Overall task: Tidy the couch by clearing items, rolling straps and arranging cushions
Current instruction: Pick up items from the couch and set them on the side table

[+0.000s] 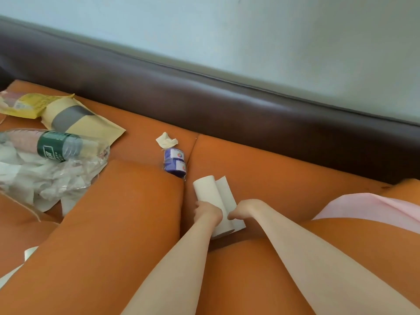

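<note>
From the head view, the step in hand looks like rolling: both hands work a white roll [214,201] of paper-like strap or sheet lying on the orange couch seat [284,178], just beside the seam between two cushions. The left hand [208,211] curls over the rolled part, gripping it. The right hand [244,209] pinches the loose flap that lies open to the right of the roll, fingers bent down onto it.

The roll's long axis runs from near the person toward the dark brown backrest [204,98], leaning slightly left at its far end; the free flap opens to the right.

I judge the next move calls for the right hand to keep the flap taut while the left turns the roll over it, edges kept aligned.

Just beyond the roll lie two purple wrapped rolls [174,163] and a crumpled scrap [166,139]. Well to the left sit a plastic bottle [52,144], envelopes [75,119] and crumpled plastic [50,180], not yet cleared. A pink cloth [375,208] lies to the right.
</note>
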